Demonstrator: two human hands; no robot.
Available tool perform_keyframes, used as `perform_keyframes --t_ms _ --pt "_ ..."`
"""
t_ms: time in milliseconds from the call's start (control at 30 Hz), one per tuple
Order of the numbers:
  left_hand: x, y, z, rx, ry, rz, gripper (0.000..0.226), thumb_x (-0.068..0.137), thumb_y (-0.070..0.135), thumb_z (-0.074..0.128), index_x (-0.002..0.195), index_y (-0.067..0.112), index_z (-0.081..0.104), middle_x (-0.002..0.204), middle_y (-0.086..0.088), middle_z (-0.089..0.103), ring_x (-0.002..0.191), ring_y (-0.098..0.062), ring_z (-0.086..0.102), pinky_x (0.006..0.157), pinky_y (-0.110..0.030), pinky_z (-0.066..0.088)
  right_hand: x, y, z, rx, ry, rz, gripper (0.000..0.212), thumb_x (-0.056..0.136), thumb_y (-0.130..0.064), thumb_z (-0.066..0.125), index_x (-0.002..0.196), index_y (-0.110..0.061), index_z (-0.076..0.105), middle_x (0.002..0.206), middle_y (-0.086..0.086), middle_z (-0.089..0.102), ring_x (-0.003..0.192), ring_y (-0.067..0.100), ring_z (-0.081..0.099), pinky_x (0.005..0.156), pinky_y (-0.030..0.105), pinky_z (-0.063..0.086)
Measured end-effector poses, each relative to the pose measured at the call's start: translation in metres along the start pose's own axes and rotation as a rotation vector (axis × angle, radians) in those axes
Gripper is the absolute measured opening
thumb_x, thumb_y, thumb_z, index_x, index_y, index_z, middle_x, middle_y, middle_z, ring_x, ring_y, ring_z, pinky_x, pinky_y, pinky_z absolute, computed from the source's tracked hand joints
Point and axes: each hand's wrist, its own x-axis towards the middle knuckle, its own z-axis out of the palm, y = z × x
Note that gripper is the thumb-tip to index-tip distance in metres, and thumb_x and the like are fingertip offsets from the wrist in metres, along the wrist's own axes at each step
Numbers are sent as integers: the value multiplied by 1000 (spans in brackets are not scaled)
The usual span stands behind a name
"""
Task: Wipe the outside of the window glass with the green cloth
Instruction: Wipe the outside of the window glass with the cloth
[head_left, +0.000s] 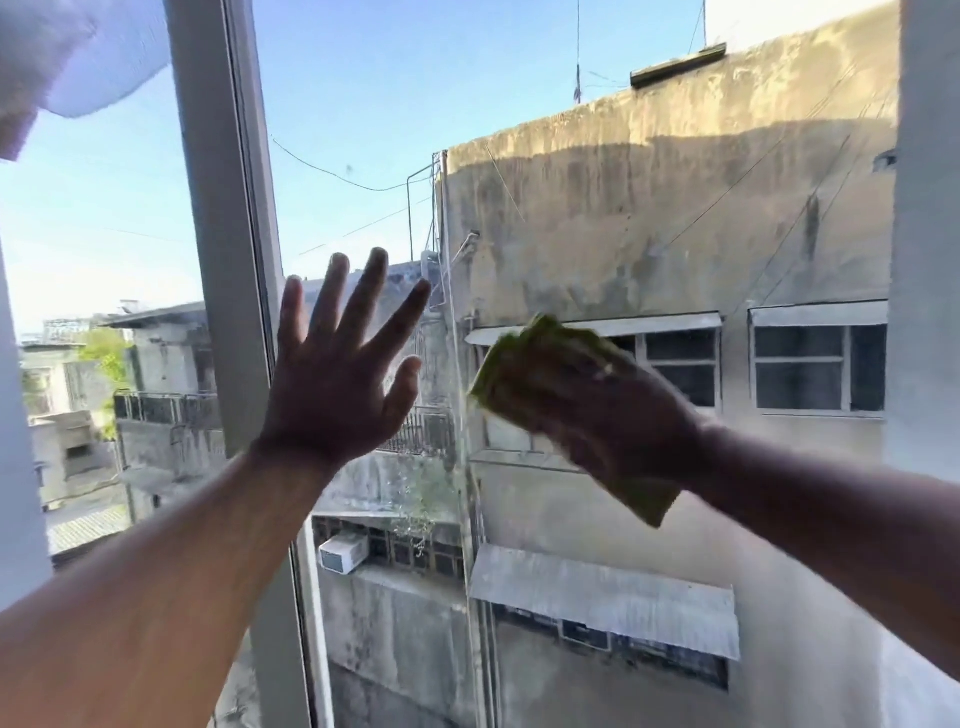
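A folded green cloth (524, 374) is clamped in the right hand (613, 415) against the clear window glass (571, 208); the left hand (337, 374) is spread flat. Wiping seems midway, streaks remaining below.

A: What is the green cloth (524, 374) like?
B: Soft fabric, matt, slightly fuzzy; blur hides the weave.

A: And the window glass (597, 234)?
B: Clear and smooth, with faint streaks and specks at the lower middle.

A: The window frame (228, 208) on the left?
B: Pale grey, smooth, a dull satin sheen. Metal or plastic, I cannot tell.

A: Farther off?
B: The concrete wall (675, 182) is rough, matt and stained. The awning (602, 597) looks like corrugated sheet, grey and weathered. At top left, white cloth (78, 52), matt.
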Motion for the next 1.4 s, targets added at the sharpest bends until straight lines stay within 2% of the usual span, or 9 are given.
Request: perform_keyframes --t_ms 167,400,667,833,900,1033,1133,1267,1400 --pt "0 1 3 -24 -2 -2 61 102 51 22 160 33 17 170 -13 13 156 -38 14 124 -64 10 27 17 -7 45 170 811 61 99 -27 47 158 -18 34 162 16 38 150 42 33 123 58 29" --pt "-1 0 0 -24 5 -6 60 102 49 26 160 33 20 169 -13 18 155 -38 18 123 -65 16 -38 -112 -3 122 -94 -194 63 94 -26 56 154 -38 40 158 -10 47 146 21 45 129 45 24" --pt "-1 -2 1 -46 11 16 59 103 48 24 160 33 18 170 -13 14 156 -38 13 124 -65 12 32 -92 -1 198 141 621 72 82 -23 65 152 -25 46 156 6 49 146 34 37 121 58 31" --pt "0 -3 -5 -48 -16 12 59 103 50 22 160 33 21 170 -13 17 156 -37 15 124 -65 14 16 -138 3 185 -54 -120 71 92 -29 54 159 -28 29 168 0 30 156 26 24 130 49 19" --pt "-1 -1 -6 -48 -16 3 59 103 50 20 159 33 22 169 -13 18 156 -37 16 124 -64 14 -5 -100 1 125 -60 -184 66 97 -27 51 159 -28 30 167 -1 32 155 26 28 129 48 25" --pt "0 0 -2 -48 21 -1 59 103 49 21 159 32 24 169 -14 19 156 -37 16 124 -65 14 -19 -28 -5 95 30 398 66 96 -23 45 160 -26 25 163 10 38 151 39 34 125 57 27" --pt "-1 -1 3 -42 42 14 58 104 49 23 160 32 21 169 -13 19 156 -37 16 123 -65 14 11 -74 0 101 124 792 81 87 -24 55 160 -25 20 165 15 33 152 42 27 129 56 14" --pt "-1 -4 4 -24 48 20 59 104 50 24 160 32 22 169 -13 21 156 -37 16 123 -64 15 25 -169 7 199 52 286 71 90 -25 53 157 -31 32 164 3 38 150 34 33 129 53 15" --pt "-2 -3 -2 -42 22 5 58 104 49 27 160 32 22 169 -13 20 156 -36 16 124 -64 15 -26 -150 8 134 -68 -220 60 100 -27 49 157 -36 32 163 -7 38 152 24 31 131 43 16"
